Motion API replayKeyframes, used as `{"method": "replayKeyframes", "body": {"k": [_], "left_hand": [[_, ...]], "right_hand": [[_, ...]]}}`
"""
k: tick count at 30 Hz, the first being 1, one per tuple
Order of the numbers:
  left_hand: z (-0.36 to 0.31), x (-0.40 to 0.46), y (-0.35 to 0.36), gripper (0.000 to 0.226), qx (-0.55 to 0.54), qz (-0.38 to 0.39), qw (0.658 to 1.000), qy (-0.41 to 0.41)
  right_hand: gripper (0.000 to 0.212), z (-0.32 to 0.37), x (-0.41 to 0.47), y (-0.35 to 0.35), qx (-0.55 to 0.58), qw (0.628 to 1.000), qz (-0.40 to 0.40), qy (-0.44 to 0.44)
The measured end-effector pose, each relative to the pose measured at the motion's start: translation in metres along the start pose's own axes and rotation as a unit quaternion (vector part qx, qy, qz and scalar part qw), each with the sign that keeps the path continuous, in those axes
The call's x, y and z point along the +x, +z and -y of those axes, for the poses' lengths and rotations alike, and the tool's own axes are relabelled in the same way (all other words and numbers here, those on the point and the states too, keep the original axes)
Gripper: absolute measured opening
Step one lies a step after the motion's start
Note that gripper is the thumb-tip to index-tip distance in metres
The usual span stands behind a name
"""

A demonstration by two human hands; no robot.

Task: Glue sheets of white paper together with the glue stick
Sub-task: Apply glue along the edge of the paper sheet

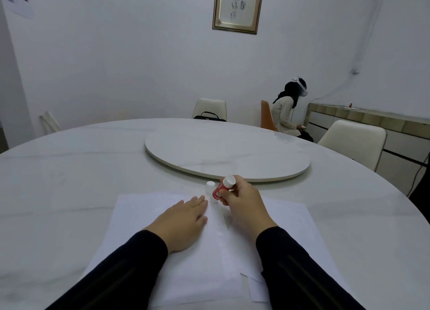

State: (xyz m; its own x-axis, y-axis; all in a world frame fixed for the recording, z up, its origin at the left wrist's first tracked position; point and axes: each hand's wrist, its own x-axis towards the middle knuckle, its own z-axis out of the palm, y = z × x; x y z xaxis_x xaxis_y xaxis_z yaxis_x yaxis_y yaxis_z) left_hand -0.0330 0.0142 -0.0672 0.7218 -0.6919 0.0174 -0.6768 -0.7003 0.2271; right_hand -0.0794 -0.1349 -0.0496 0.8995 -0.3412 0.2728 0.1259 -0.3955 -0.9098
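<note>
Sheets of white paper (144, 219) lie overlapped on the round white table (69, 170) in front of me. My left hand (183, 221) lies flat with straight fingers on the left sheet, near its right edge. My right hand (242, 202) grips a red glue stick (221, 188) with a white end, tilted, its lower tip down at the top of the paper's edge strip. A small white cap (210, 184) stands on the table just beyond the paper, left of the glue stick. Another sheet (288, 219) extends to the right under my right arm.
A raised white turntable (228, 156) fills the table's middle, just beyond the glue stick. Chairs (351, 142) stand around the far side, one with a black bag (209, 116). A seated person wearing a headset (290, 114) faces a sideboard (372, 121) at the right wall.
</note>
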Motion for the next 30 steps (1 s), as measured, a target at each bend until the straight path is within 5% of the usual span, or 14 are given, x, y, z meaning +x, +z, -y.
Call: {"method": "replayKeyframes", "body": {"k": [10,24,27,30], "left_hand": [[0.000,0.000,0.000,0.051,-0.001,0.005,1.000,-0.009],[-0.008,-0.009,-0.006,0.050,0.024,0.020,0.999,-0.021],[-0.011,-0.010,-0.008,0.050,0.038,0.026,0.999,-0.015],[-0.011,-0.011,-0.013,0.051,0.062,0.054,0.997,-0.015]], "right_hand": [[0.007,0.013,-0.015,-0.009,-0.125,0.991,0.030,-0.029],[0.010,0.029,-0.105,-0.038,-0.146,0.981,0.116,-0.056],[0.020,0.021,-0.117,-0.040,-0.069,0.988,0.130,-0.051],[0.026,0.018,-0.118,-0.045,0.134,0.986,0.095,-0.012]]}}
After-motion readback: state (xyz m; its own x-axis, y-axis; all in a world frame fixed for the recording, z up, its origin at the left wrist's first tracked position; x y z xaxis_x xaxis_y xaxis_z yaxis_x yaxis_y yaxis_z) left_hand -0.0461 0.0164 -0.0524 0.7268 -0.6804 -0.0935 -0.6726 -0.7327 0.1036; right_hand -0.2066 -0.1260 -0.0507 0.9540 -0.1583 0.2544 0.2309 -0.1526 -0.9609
